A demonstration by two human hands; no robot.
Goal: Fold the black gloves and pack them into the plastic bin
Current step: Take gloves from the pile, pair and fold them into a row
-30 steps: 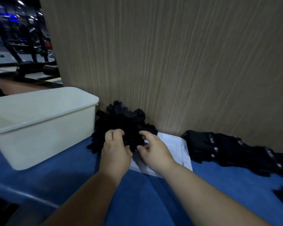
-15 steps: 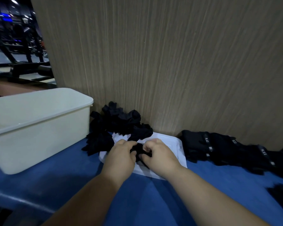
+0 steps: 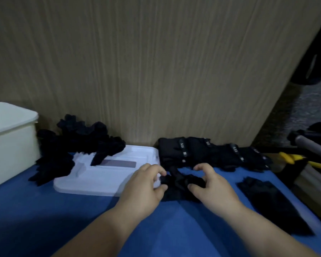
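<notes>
A crumpled black glove (image 3: pixel 180 184) lies on the blue table surface, between my two hands. My left hand (image 3: pixel 146 184) grips its left end and my right hand (image 3: pixel 209 184) grips its right end. A heap of loose black gloves (image 3: pixel 76 141) is piled against the wooden wall, partly over a white lid (image 3: pixel 104 179). The white plastic bin (image 3: pixel 9 141) stands at the far left; its inside is hidden. A row of flat black gloves (image 3: pixel 211 153) with white-marked straps lies along the wall to the right.
Another flat black glove (image 3: pixel 271 199) lies near the table's right edge. Beyond that edge are yellow-handled tools (image 3: pixel 293 156) and a grey pole (image 3: pixel 311 145). The wooden wall (image 3: pixel 156 71) closes off the back of the table.
Both hands have pulled one glove out of the heap over the white lid and carried it to the right onto the blue surface. The view has swung right, so the bin sits at the left edge.
</notes>
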